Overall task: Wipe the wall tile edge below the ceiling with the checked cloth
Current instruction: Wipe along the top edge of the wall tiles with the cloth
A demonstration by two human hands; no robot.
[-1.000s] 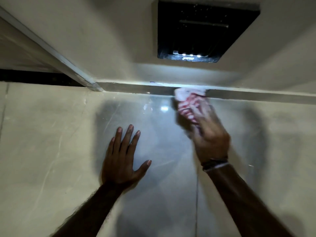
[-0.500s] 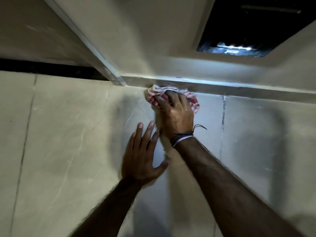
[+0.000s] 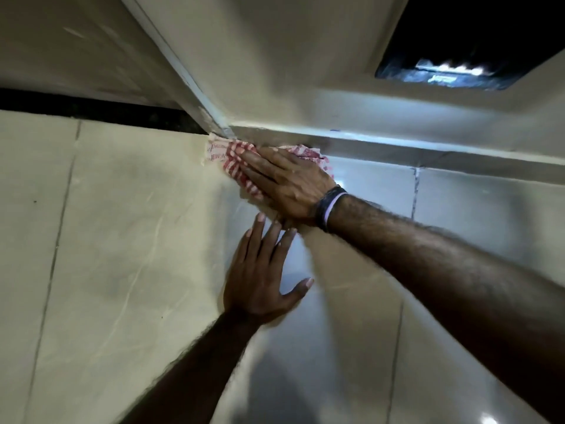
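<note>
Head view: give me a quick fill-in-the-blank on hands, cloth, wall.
1. The checked cloth is pressed to the wall by the ____ hand.
2. The left hand lies ____ on the wall tile, holding nothing.
3. The wristband is on the ____ arm.
4. The cloth sits just below the ____.

Missing: right; flat; right; ceiling

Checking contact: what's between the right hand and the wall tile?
The checked cloth, pressed flat under the right hand against the wall tile at its top edge, in the head view.
</note>
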